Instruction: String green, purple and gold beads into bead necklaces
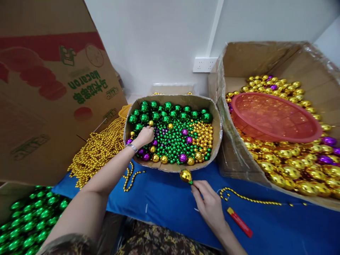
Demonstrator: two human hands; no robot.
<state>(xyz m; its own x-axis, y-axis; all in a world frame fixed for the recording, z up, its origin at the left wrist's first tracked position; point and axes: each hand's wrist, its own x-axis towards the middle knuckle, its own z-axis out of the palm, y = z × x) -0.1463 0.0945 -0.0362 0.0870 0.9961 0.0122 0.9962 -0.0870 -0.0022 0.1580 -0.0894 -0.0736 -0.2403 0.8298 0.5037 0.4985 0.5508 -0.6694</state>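
My left hand (145,136) reaches into a shallow cardboard box (127,122) of loose beads. Its fingers are curled together, and whatever they hold is hidden. A gold bead (151,123) lies just beyond the knuckles. In front of the box, my right hand (209,203) pinches a small green bead (191,182). A large gold bead (185,175) adjoins that green bead, with what looks like a thin strand rising from it toward the box rim. Inside the box, large green beads (168,106) line the back, small green beads (172,138) fill the middle, and small gold beads (203,134) lie at right.
A tall carton (265,56) at right holds gold and purple beads and a red basket (276,117). Gold bead strands (101,148) pile at left beside a cardboard panel (53,106). On the blue cloth (164,191) lie a gold bead string (252,200) and a red-and-yellow cutter-like tool (240,222).
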